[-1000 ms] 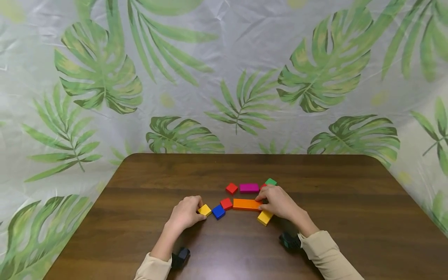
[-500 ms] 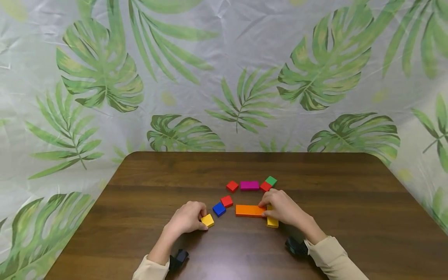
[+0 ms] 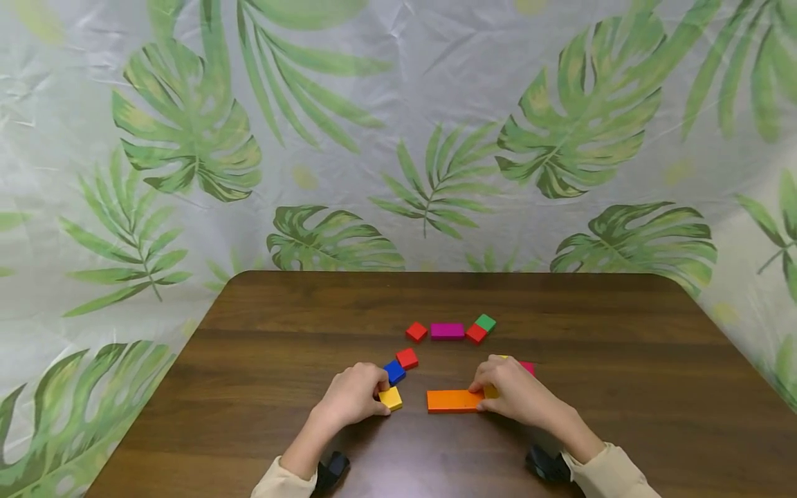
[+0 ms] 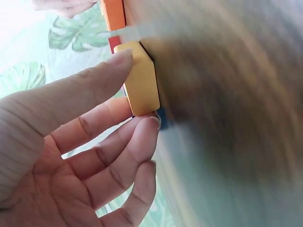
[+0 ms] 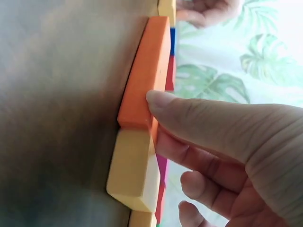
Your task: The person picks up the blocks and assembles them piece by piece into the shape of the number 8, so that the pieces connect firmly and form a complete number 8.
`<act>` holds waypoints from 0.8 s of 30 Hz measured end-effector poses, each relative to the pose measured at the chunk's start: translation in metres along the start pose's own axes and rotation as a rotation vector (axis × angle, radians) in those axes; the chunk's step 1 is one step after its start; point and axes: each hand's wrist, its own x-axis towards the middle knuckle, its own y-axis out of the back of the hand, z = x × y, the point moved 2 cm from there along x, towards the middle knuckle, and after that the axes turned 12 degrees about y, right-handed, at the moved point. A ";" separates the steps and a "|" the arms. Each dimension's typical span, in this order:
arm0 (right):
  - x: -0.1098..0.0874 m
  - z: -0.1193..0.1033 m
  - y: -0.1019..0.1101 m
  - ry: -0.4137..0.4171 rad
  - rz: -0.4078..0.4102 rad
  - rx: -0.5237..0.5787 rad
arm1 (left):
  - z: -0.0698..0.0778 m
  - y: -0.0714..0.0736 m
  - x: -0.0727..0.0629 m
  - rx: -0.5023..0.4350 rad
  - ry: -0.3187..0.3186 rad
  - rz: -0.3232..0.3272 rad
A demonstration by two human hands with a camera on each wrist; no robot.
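In the head view my left hand (image 3: 353,395) pinches a small yellow block (image 3: 390,399) at the left end of the group. The left wrist view has the thumb on the near face of this yellow block (image 4: 142,82), with fingers behind and below it. My right hand (image 3: 523,394) grips the right end of a long orange block (image 3: 453,401), lying flat. From the right wrist, the thumb presses the top edge of the orange block (image 5: 144,75). A second yellow block (image 5: 129,165) sits against its end, mostly hidden under the hand in the head view.
A blue block (image 3: 395,373) and a red block (image 3: 407,359) lie beyond the left hand. Farther back are another red block (image 3: 416,332), a magenta block (image 3: 447,332), a red block (image 3: 476,334) and a green block (image 3: 486,323). A pink block (image 3: 528,367) peeks out behind the right hand.
Both hands have come nearer and rightward, bringing the yellow and orange blocks along. The orange block now lies apart from the red one. The pink block has come into view behind the right hand.
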 end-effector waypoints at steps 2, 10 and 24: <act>-0.002 -0.004 0.000 0.020 -0.002 0.006 | 0.003 -0.001 -0.001 0.005 -0.005 -0.002; -0.013 -0.019 0.000 0.033 -0.004 0.031 | 0.015 -0.009 -0.003 0.000 -0.031 -0.003; -0.022 -0.042 -0.007 0.054 0.011 0.133 | 0.026 -0.012 -0.004 0.002 -0.065 -0.020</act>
